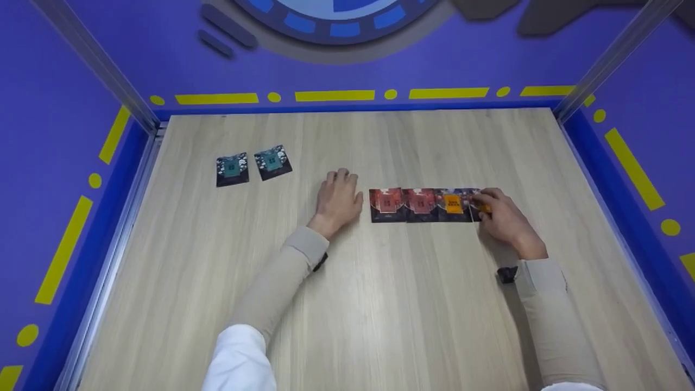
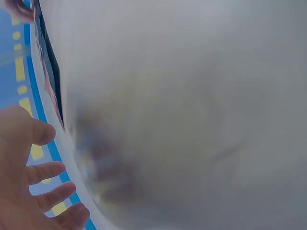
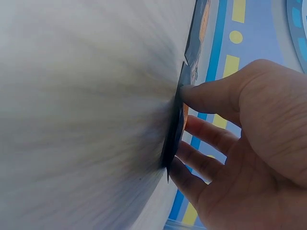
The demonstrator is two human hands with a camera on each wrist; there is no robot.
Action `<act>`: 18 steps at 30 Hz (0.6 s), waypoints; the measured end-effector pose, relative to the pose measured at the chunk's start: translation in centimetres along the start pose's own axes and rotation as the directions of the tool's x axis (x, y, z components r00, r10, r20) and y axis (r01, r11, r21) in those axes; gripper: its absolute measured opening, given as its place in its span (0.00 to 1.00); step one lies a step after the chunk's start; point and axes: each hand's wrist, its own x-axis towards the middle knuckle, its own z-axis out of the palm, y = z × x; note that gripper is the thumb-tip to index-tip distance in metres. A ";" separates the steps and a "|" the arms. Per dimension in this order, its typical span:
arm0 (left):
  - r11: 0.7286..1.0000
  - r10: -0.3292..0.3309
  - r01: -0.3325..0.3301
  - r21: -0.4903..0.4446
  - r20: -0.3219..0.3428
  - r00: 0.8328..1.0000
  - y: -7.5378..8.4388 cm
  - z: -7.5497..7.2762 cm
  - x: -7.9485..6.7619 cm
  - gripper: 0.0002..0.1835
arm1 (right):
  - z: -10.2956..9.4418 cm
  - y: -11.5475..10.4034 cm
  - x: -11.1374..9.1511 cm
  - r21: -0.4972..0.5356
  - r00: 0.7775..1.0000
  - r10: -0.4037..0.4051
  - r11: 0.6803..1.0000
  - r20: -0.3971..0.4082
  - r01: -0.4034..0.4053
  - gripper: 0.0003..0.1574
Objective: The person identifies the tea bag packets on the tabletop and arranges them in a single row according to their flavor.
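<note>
Four flat printed packets lie in a row right of the middle. On the left are two red-labelled packets (image 1: 387, 203), then an orange-labelled packet (image 1: 452, 205). At the right end my right hand (image 1: 507, 220) covers most of another orange-labelled packet (image 3: 176, 122). The right wrist view shows the thumb (image 3: 206, 98) at this packet's near edge and the fingers along its printed face, pinching it. Just left of the row, my left hand (image 1: 337, 200) is low over the table, its fingers loosely bent and holding nothing.
Two teal-labelled packets (image 1: 232, 169) lie apart from each other at the table's back left, one slightly turned. The wood-grain table (image 1: 380, 304) is bordered by blue-purple panels (image 1: 347, 76) at the back and both sides, with metal posts at the corners.
</note>
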 end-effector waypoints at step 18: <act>0.983 -0.180 0.179 -0.040 -0.034 0.983 -8.6 -2.3 1.7 0.25 | 0.0 -0.1 0.0 0.004 0.999 0.038 0.999 0.010 -0.038 0.32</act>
